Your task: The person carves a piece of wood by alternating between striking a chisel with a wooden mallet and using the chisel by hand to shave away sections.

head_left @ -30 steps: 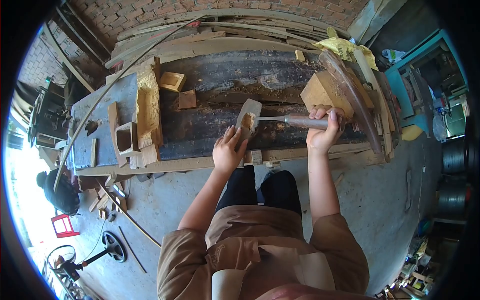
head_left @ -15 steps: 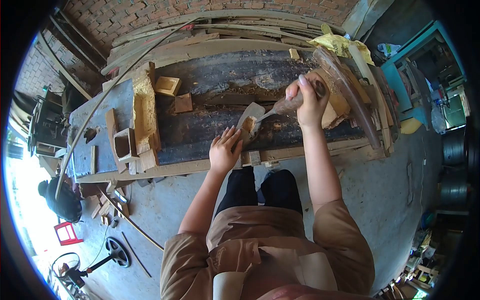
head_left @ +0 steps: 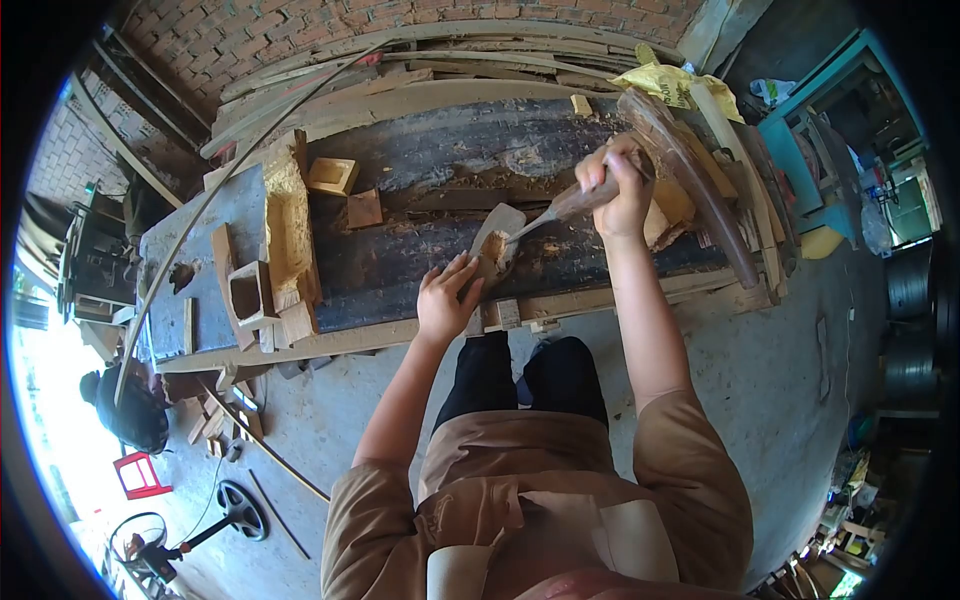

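My right hand (head_left: 622, 190) is closed around the wooden handle of a gouge or chisel (head_left: 578, 203). Its metal blade slants down and left, with the tip at the hollow of a small wooden workpiece (head_left: 505, 217). That piece lies near the bench's front edge, its hollow pale and rough. My left hand (head_left: 446, 300) rests along the workpiece's left side, fingers stretched out and a little apart, the fingertips touching it. The blade's very end is hard to make out inside the hollow.
The dark, worn wooden bench (head_left: 370, 265) carries a long hollowed block (head_left: 288, 215), a square box (head_left: 250, 292) and a shallow box (head_left: 333, 175) on the left. A long curved brown piece of wood (head_left: 700, 190) lies close beyond my right hand. Boards (head_left: 480, 50) are stacked behind.
My right hand has shifted slightly up and right with the tool, whose handle now lies at a flatter slant. The left hand and workpiece stay nearly in place. The whole view has shifted slightly.
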The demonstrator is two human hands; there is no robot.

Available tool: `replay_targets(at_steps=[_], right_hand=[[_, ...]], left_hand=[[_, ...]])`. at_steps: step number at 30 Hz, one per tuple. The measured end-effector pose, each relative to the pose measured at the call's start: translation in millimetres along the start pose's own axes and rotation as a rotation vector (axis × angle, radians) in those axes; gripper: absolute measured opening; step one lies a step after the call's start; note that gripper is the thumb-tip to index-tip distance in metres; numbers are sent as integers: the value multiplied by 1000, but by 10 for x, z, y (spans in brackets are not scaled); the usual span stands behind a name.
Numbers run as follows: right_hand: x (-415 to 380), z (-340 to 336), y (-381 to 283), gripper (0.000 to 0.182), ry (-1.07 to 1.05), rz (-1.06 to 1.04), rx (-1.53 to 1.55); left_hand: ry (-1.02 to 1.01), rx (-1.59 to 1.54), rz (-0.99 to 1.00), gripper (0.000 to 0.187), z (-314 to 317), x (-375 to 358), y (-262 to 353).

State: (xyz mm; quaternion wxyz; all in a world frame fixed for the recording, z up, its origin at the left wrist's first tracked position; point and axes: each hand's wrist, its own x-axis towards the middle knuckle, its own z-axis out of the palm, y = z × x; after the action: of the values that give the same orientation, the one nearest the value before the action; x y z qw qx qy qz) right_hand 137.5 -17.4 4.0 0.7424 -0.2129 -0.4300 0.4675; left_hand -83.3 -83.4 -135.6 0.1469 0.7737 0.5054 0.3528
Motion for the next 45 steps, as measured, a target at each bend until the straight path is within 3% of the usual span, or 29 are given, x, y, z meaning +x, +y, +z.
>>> replay_targets(at_steps=[1,2,4,10,15,19,24,29,45], right_hand=[[-22,6,22,16,186,-43,-39],[-38,-10,30,16,186,-42,-37],[-51,-34,27,17,451,-146,-128],[-123,-134,-13,23,574,-138,-301],[-235,-256,-88,16,469,-107,-79],[-322,-150,-108,13,406,-166,-113],[-372,45,-108,12,158,-274,-259],[-327,153,-98,13,53,-246,-272],[-243,239,62,15,53,-189,-315]], left_hand=[[0,1,-1,30,-3,-7,10],[-15,10,-23,30,-3,-12,20],[-26,21,-44,30,-1,-10,35],[-45,30,-45,30,-15,-17,28],[-20,21,-57,30,-10,-3,32],[-13,47,-46,30,3,-9,23],[-20,52,-51,30,13,-13,11],[-27,47,-62,31,-8,-1,41],[-74,92,-48,37,3,-5,27]])
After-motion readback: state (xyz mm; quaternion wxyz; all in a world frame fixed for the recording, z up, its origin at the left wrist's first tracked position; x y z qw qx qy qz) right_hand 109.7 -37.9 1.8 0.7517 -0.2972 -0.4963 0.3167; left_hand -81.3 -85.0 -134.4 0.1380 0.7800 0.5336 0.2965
